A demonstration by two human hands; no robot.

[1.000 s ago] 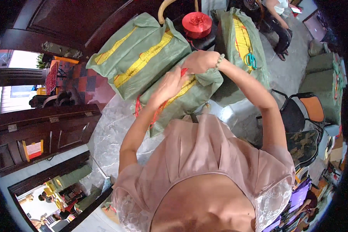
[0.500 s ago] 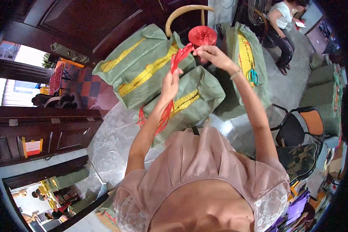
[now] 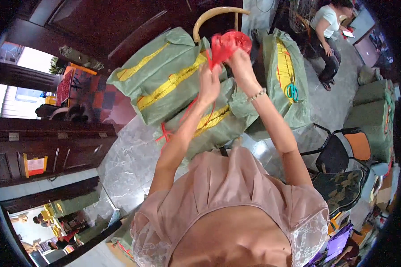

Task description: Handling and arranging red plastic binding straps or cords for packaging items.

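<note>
A looped bundle of red plastic ribbon [image 3: 220, 52] is up between my hands, smeared by motion. My left hand [image 3: 209, 84] is closed round the bundle's lower part. My right hand [image 3: 240, 66] is closed at its right side, fingers partly hidden and blurred. Just beyond them a red ribbon roll [image 3: 241, 41] shows, partly covered. Below my hands lies a green sack [image 3: 227, 124] with a gathered yellow strip along it, and red strands [image 3: 165, 133] trail over its left side. A larger green sack [image 3: 156, 75] stands beyond to the left.
Another green sack [image 3: 272, 71] stands to the right, with teal-handled scissors [image 3: 292, 92] on it. A curved wooden chair back [image 3: 209, 18] rises behind. A seated person [image 3: 327, 26] is at far right, near black-and-orange chairs [image 3: 356, 144] and stacked green sacks [image 3: 370, 111].
Both hands have come closer together. My right hand has moved down and nearer my body, and my left hand slightly right. The red ribbon bundle has shifted and spread into a blur.
</note>
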